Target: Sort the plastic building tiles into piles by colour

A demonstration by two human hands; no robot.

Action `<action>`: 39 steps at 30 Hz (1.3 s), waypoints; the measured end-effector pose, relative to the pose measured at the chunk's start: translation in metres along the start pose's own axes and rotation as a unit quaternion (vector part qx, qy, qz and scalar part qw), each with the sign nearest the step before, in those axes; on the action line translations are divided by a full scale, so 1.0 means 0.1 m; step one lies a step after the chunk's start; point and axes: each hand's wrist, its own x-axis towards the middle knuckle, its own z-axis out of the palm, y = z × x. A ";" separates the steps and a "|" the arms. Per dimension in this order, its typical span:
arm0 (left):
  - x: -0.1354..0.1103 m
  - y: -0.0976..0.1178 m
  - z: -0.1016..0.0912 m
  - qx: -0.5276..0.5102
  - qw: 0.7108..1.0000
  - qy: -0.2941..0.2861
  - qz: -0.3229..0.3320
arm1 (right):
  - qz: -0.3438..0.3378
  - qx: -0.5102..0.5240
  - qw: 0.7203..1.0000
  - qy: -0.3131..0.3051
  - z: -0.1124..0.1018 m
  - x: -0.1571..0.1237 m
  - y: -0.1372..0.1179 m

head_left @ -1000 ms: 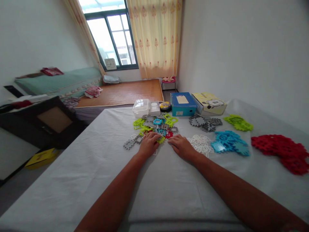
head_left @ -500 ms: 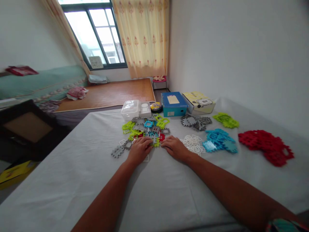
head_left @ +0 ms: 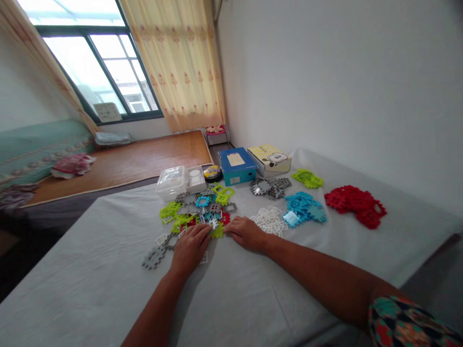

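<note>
At the near edge of a mixed pile of plastic interlocking building pieces (head_left: 195, 200), both hands rest close together. My left hand (head_left: 191, 243) is closed, fingers bent down, beside a yellow-green interlocking piece (head_left: 217, 231) and a small whitish piece (head_left: 214, 223). What lies under its fingertips is hidden. My right hand (head_left: 246, 233) is closed too, its fingers together and their tips at the right side of the yellow-green piece. Whether it grips that piece, I cannot tell. Grey toothed pieces (head_left: 154, 258) lie left of my left hand.
Sorted piles of white frames (head_left: 270, 220), blue pieces (head_left: 304, 209), grey pieces (head_left: 271, 187), yellow-green pieces (head_left: 307, 178) and red pieces (head_left: 356, 205) lie to the right. Behind stand a clear plastic box (head_left: 171, 182), a round tin (head_left: 212, 172), a blue box (head_left: 237, 166) and a yellow box (head_left: 269, 161).
The view has swung to the right, so the whole scene sits further left. Both hands stay at the pile's near edge, with little visible change in their grip.
</note>
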 end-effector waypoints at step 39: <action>-0.01 0.08 0.04 -0.088 0.994 0.021 0.057 | 0.476 -0.179 0.861 -0.012 -1.43 -0.27 2.12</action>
